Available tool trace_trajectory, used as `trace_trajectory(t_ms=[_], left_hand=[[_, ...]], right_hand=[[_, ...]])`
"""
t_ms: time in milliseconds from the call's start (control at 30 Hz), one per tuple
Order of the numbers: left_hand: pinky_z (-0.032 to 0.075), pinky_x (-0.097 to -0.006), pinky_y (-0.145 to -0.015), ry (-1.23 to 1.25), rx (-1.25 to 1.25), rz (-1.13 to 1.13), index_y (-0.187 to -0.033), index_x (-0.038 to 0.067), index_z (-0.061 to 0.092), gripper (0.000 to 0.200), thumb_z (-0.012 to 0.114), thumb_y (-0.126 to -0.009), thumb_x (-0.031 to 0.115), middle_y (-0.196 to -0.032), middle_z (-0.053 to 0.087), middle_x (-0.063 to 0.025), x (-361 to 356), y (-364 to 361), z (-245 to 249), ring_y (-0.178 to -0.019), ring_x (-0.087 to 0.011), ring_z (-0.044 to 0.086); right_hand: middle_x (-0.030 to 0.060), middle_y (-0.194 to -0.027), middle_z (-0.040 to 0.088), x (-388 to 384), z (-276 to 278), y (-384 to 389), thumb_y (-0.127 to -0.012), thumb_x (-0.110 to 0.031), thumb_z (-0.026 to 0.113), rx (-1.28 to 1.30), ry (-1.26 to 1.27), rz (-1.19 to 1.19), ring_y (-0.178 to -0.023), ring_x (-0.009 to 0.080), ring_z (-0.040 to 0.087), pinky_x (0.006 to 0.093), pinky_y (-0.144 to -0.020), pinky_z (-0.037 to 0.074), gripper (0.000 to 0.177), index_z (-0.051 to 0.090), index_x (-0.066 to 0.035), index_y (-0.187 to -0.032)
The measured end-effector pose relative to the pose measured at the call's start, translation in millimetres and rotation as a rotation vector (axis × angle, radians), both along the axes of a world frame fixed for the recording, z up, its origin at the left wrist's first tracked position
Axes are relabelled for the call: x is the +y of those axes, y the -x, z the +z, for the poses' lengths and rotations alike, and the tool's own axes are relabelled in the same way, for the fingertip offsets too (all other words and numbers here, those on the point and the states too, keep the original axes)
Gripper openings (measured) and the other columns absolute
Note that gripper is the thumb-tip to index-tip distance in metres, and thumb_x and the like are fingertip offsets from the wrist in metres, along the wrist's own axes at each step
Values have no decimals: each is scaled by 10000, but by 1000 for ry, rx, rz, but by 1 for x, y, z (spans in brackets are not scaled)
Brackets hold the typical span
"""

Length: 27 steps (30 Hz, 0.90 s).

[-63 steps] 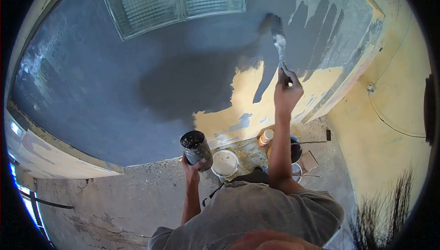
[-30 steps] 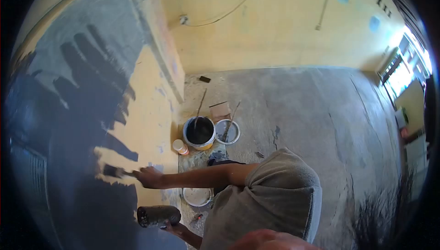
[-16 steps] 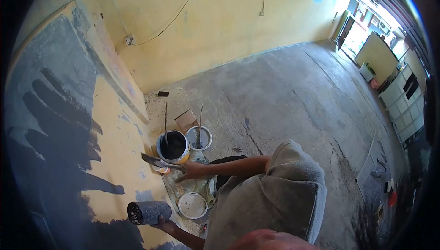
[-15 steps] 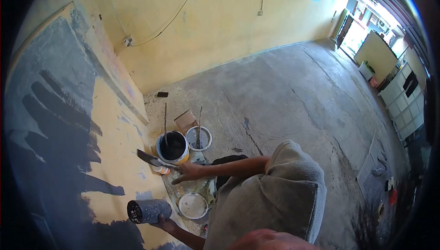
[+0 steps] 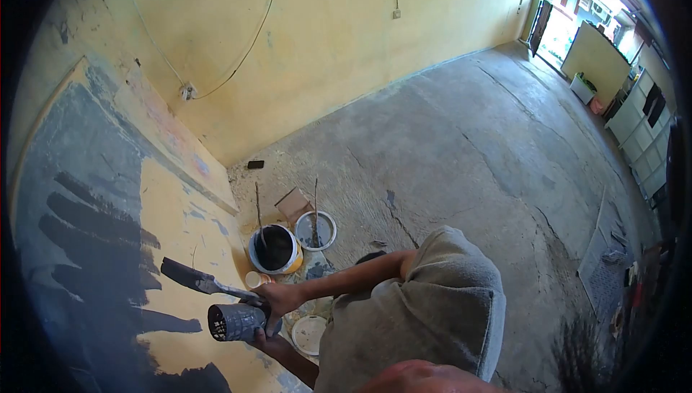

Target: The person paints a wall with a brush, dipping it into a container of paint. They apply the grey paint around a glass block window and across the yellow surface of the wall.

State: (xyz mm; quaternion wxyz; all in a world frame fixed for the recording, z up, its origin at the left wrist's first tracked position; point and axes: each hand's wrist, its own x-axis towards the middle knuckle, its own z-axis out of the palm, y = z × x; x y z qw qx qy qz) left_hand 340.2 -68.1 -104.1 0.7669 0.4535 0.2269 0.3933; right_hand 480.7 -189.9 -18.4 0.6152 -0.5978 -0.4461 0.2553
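My left hand (image 5: 272, 344) is closed round the base of a dark, paint-smeared cylindrical container (image 5: 241, 322). The container is tilted on its side, its mouth facing the wall. Just above it, my right hand (image 5: 280, 298) grips the handle of a wide paintbrush (image 5: 189, 275) with dark bristles pointing towards the wall. Some of the right fingers reach down against the container. Dark grey paint strokes (image 5: 94, 231) cover part of the yellow wall (image 5: 169, 209) beside the brush.
By the wall stands a bucket of dark paint (image 5: 276, 249) with a stick in it. Next to it are a round lid (image 5: 317, 231) with another stick, a cardboard piece (image 5: 292, 204), a small white pot (image 5: 256, 279) and a second white lid (image 5: 310, 334). A phone-like black object (image 5: 255, 164) lies farther off.
My right hand has brought the brush down and back from beside the bucket to the container. The container has shifted slightly right, and the view has tilted.
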Motion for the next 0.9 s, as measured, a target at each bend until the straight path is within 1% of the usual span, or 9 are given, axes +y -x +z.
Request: trace_trajectory(t_ms=[100, 300, 433, 600, 667, 700, 733, 833, 900], left_hand=[[286, -483, -1069, -2, -10, -27, -1340, -18, 322, 834, 690, -617, 180, -1328, 407, -200, -33, -31, 17, -1213, -368, 416], [261, -466, -1093, -115, 102, -68, -1344, -35, 323, 805, 663, -706, 317, -1351, 385, -216, -95, -87, 19, -1256, -374, 387], [249, -466, -1100, -90, -27, -166, -1361, -25, 321, 781, 599, -764, 396, -1376, 370, -210, -124, -111, 21, -1273, -371, 372], [238, -466, -1107, -85, -162, -173, -1377, -15, 319, 771, 536, -823, 476, -1401, 354, -204, -144, -121, 44, -1291, -367, 357], [221, -475, -1113, 303, -285, -125, -1404, 16, 314, 756, 350, -903, 581, -1449, 318, -179, -159, -132, 73, -1319, -351, 330], [208, -477, -1117, 260, -246, -213, -1428, 53, 298, 714, 251, -942, 576, -1469, 305, -157, -166, -134, 88, -1334, -339, 315], [201, -474, -1120, 285, -153, -175, -1426, 71, 304, 671, 265, -958, 549, -1461, 318, -153, -177, -139, 106, -1340, -336, 304], [493, -393, -811, 23, 99, 22, -1208, 37, 526, 384, 483, -961, 329, -1150, 582, -124, -179, -146, 104, -1035, -233, 571], [496, -358, -710, -23, 133, 46, -1138, 16, 553, 330, 508, -951, 283, -1039, 604, -110, -177, -130, 100, -939, -206, 592]], right_hand=[[176, -1156, 590, -31, 3, -28, -492, -253, 903, 1, 128, 47, -1054, 265, 582, 343, -917, 454, 908, 472, 31, -1239], [154, -1092, 616, -109, 10, -77, -498, -235, 898, 58, 3, 1, -1021, 231, 589, 330, -906, 458, 854, 489, 44, -1194], [159, -1028, 632, -139, 6, -100, -470, -266, 891, 70, -93, -74, -943, 217, 597, 330, -835, 470, 779, 552, 42, -1100], [95, -1097, 607, -175, 32, -111, -517, -191, 891, 182, -68, -83, -998, 156, 569, 301, -879, 473, 812, 507, 30, -1197], [92, -1103, 606, -181, 34, -116, -508, -186, 896, 237, -81, -58, -1000, 155, 568, 302, -880, 473, 812, 514, 32, -1191], [85, -1098, 609, -184, 35, -119, -507, -176, 900, 292, -101, -104, -994, 151, 568, 302, -883, 471, 797, 524, 34, -1177], [78, -1092, 612, -186, 35, -119, -505, -167, 904, 351, -116, -149, -989, 147, 569, 303, -886, 469, 781, 535, 36, -1163], [80, -1084, 622, -187, 36, -127, -509, -136, 910, 424, -192, -120, -990, 147, 579, 311, -897, 472, 757, 545, 51, -1144], [86, -1080, 626, -190, 40, -133, -508, -121, 913, 434, -177, -90, -994, 156, 586, 319, -903, 476, 757, 542, 56, -1143]])
